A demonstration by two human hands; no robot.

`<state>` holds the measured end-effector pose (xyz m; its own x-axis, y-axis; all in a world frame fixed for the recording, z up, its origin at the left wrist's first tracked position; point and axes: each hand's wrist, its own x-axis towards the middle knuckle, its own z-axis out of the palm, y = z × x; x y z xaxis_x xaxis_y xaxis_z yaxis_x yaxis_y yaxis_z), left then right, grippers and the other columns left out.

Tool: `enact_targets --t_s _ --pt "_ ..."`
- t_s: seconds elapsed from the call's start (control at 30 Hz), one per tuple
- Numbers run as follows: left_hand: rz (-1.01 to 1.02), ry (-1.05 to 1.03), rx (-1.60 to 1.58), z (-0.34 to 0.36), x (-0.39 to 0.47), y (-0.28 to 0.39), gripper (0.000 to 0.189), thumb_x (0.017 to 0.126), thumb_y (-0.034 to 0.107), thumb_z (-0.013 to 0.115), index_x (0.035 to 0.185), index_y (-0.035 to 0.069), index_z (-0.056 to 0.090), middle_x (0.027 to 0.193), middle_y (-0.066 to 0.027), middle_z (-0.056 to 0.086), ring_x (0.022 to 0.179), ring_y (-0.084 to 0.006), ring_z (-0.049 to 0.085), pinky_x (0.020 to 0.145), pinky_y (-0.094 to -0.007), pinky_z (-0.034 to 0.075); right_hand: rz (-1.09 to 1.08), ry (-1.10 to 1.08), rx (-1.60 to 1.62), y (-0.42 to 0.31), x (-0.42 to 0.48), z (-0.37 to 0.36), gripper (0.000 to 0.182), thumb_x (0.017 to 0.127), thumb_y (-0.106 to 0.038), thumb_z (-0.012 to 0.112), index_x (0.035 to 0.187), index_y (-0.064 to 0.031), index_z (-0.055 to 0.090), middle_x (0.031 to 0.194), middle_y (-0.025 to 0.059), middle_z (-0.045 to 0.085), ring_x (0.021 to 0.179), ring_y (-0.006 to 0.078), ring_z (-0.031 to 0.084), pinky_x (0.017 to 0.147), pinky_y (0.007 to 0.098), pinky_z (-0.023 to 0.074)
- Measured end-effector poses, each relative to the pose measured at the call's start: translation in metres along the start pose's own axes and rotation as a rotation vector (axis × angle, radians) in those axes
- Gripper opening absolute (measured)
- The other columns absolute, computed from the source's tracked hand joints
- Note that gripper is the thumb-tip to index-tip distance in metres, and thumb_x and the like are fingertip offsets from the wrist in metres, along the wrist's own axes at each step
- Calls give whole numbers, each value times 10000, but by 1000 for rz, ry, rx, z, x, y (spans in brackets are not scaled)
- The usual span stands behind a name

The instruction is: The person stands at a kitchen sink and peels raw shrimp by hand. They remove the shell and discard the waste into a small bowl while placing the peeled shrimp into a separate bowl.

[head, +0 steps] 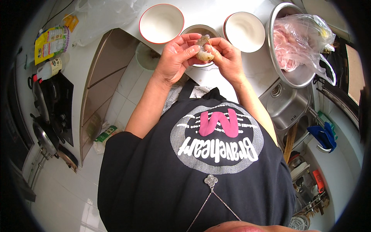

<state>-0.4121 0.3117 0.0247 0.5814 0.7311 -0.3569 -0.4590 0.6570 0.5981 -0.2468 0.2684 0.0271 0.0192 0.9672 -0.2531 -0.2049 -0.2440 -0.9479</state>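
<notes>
Between my two hands is a peeled raw shrimp (pixel 203 52), greyish and translucent with a yellowish lower end. My left hand (pixel 179 52) grips it from the left with thumb and fingers. On the other side, my right hand (pixel 227 56) pinches it with thumb and forefinger. A thin yellowish strand or stick shows by the right fingertips; which it is, I cannot tell. Directly beneath the hands stands a bowl (pixel 194 29) with a dark rim, its contents mostly hidden. A red-rimmed white bowl (pixel 161 23) is to its left, and stacked white bowls (pixel 245 32) are to its right.
At the right, a steel basin (pixel 298 82) holds pink raw meat in a clear plastic bag (pixel 301 37). Below it is a steel sink (pixel 289 107). Plastic film (pixel 101 17) lies on the left counter, near a yellow pouch (pixel 52 43) and a bottle (pixel 52 68) by the stove (pixel 62 101).
</notes>
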Motion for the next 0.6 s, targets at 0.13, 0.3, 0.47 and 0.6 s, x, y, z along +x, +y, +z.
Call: enact_targets --t_s 0.13,0.3,0.47,0.6 --pt "10 40 127 3 -1 1 304 892 44 581 1176 -45 517 1063 -139 613 914 -217 649 782 -351 585 58 -1 -75 -2 1 -4 174 906 -152 615 977 7 604 744 27 644 624 57 560 554 203 455" --pt "-26 8 106 1 -1 -3 296 910 52 556 1183 -57 532 1062 -144 620 920 -220 649 790 -355 583 81 10 -36 -3 0 -5 160 902 -153 617 936 2 596 709 6 620 574 37 498 511 186 389" --pt "-66 -7 36 -2 -1 -4 334 920 51 527 1235 -56 500 1105 -147 605 963 -225 638 846 -371 567 59 -25 11 -2 -1 -7 153 901 -130 606 956 12 587 706 -6 612 570 21 472 507 180 366" --pt "-72 8 -24 1 -2 -4 349 920 49 522 1249 -60 480 1091 -148 608 958 -223 641 856 -365 562 19 -11 -21 -4 -4 -5 141 896 -109 598 960 16 583 698 -18 601 576 12 461 508 176 357"
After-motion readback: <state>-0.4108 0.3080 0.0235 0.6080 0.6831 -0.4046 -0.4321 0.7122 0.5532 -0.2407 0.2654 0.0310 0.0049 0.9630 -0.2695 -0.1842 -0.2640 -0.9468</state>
